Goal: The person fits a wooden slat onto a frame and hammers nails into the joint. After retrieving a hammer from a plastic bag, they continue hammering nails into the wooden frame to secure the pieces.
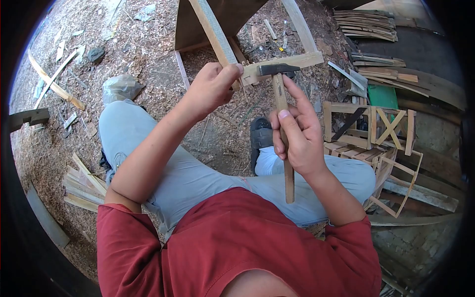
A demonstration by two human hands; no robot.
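Note:
My right hand (299, 136) is wrapped around the wooden handle of a hammer (280, 94), its index finger stretched up along the handle. The dark steel hammer head overlaps a short wooden crosspiece (309, 60) in this view. My left hand (215, 88) is closed around the near end of a long wooden slat (213, 30), where it meets the crosspiece; the thumb presses on top of the joint. A second slat (301, 27) runs away from the crosspiece's right end. Beneath the long slat stands a brown panel (198, 24) with wooden edging.
Small slatted wooden frames (368, 123) stand at the right beside my knee. Piles of thin wood strips (366, 25) lie at the back right. More strips (81, 185) and a plastic bag (120, 89) are on the chip-covered ground at the left.

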